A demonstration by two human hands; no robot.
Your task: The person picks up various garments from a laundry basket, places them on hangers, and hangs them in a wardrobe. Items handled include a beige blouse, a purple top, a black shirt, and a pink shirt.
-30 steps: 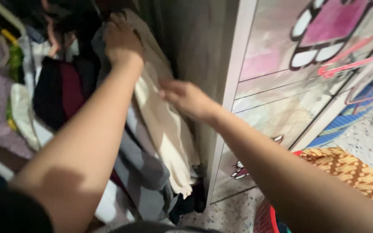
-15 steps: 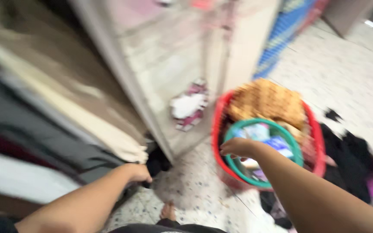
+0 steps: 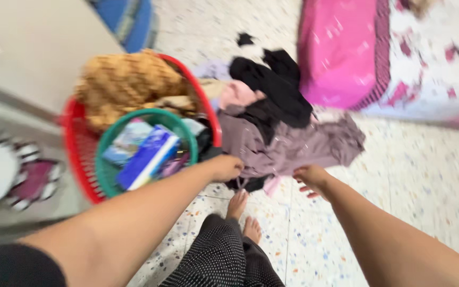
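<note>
A mauve garment (image 3: 298,146) lies crumpled on the speckled floor, among black clothes (image 3: 274,85) and a pink piece (image 3: 237,94). My left hand (image 3: 226,167) is closed at the garment's near left edge, beside the red basket (image 3: 75,143). My right hand (image 3: 311,179) touches the garment's near right edge with its fingers apart. The frame is blurred, so the exact grip is hard to see. My bare feet (image 3: 243,212) stand just below the pile.
The red basket holds a brown patterned cloth (image 3: 126,79) and a green basket (image 3: 107,175) with blue packets (image 3: 147,157). A wardrobe door (image 3: 22,48) is at the left. A pink-covered mattress (image 3: 346,48) lies at the upper right.
The view swung from the wardrobe's hanging clothes down to the floor. Both hands left the cream garment and reached to the mauve garment beside the baskets.
</note>
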